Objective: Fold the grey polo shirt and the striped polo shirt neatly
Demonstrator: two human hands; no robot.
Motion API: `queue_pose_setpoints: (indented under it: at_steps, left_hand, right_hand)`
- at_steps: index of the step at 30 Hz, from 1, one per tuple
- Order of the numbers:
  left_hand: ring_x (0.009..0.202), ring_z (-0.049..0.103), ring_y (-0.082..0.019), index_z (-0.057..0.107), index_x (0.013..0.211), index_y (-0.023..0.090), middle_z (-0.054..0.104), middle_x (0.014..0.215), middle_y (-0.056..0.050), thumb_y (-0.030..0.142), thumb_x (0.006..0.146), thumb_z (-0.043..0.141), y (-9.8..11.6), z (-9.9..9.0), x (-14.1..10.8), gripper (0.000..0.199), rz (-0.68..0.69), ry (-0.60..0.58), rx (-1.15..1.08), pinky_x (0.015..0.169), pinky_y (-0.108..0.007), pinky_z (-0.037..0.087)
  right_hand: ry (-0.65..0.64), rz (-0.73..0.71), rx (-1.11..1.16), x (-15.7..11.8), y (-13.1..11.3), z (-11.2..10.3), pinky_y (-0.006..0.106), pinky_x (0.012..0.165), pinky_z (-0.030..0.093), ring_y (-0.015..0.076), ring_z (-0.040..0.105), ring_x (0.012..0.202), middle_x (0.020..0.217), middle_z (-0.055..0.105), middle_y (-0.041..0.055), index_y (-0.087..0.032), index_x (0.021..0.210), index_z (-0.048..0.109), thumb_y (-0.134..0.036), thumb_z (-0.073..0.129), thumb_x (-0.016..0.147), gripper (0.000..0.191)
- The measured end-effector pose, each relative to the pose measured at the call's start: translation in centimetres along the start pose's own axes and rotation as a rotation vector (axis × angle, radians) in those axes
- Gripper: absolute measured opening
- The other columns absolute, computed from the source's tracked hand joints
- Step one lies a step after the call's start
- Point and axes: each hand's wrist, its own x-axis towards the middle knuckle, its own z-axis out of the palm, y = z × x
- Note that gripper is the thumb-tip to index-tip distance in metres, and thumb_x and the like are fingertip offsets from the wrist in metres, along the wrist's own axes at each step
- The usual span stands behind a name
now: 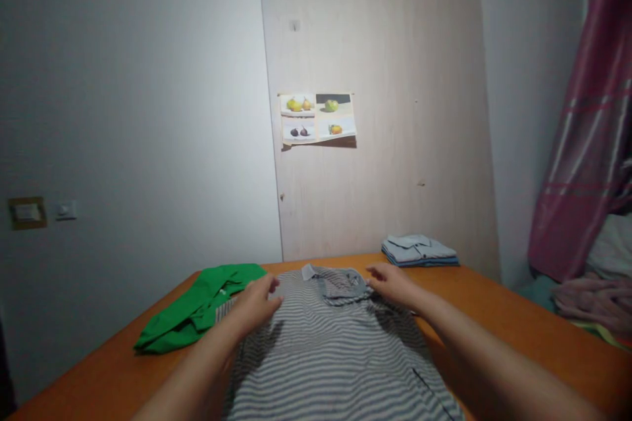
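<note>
A grey-and-white striped shirt [326,348] lies spread on the orange table, its neck end away from me and its lower part running out of view at the bottom. Around the neckline the cloth is bunched, with a pale collar piece [309,272] standing up. My left hand [257,302] hovers over the shirt's left shoulder, fingers apart and holding nothing. On the other side, my right hand [392,284] is beside the right shoulder, thumb and fingers parted; whether its fingertips touch the fabric is unclear. A crumpled green garment [197,306] lies left of the shirt.
Folded shirts [419,251] form a stack at the table's far right edge. The orange table [498,316] reaches a wooden panel [395,197] bearing a fruit poster [318,120]. To the right hang a pink curtain [573,177] and, below it, a heap of cloth [592,302].
</note>
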Motion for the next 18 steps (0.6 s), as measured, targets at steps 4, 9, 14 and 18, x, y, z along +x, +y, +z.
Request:
queue_pose_setpoints:
  at_steps: [4,9,14,18]
  left_hand:
    - [0.089,0.062,-0.021,0.066,0.098,0.019,0.069,0.097,-0.005,0.042,0.078,0.062,1.6,3.1,-2.6,0.031,0.132,-0.29,-0.104,0.076,-0.029,0.044]
    - [0.09,0.058,-0.022,0.067,0.095,0.021,0.066,0.097,-0.004,0.044,0.072,0.07,2.3,5.0,-5.8,0.033,0.106,-0.339,0.006,0.075,-0.029,0.04]
    - [0.099,0.056,-0.025,0.066,0.094,0.022,0.065,0.1,-0.006,0.046,0.082,0.063,1.4,6.0,-9.1,0.027,0.101,-0.163,0.006,0.083,-0.032,0.039]
    - [0.099,0.057,-0.025,0.065,0.095,0.024,0.065,0.101,-0.006,0.05,0.082,0.063,0.9,5.8,-11.5,0.03,0.085,-0.165,-0.048,0.086,-0.033,0.04]
  right_hand:
    - [-0.238,-0.153,-0.015,-3.2,-1.9,1.7,0.026,0.067,0.04,0.0179,0.063,0.077,0.084,0.072,0.0051,-0.016,0.089,0.073,-0.029,0.054,0.086,0.024]
    - [-0.354,-0.134,-0.109,-6.9,-3.1,3.0,0.027,0.066,0.035,0.0188,0.061,0.08,0.089,0.071,0.0048,-0.019,0.091,0.072,-0.035,0.062,0.082,0.022]
    - [-0.282,-0.139,-0.146,-10.2,-3.0,3.2,0.03,0.076,0.035,0.0222,0.058,0.091,0.096,0.068,0.0058,-0.021,0.094,0.068,-0.039,0.062,0.084,0.022]
    - [-0.237,-0.113,-0.097,-12.6,-2.9,2.9,0.029,0.074,0.034,0.0202,0.057,0.087,0.092,0.067,0.0036,-0.021,0.09,0.064,-0.035,0.059,0.086,0.015]
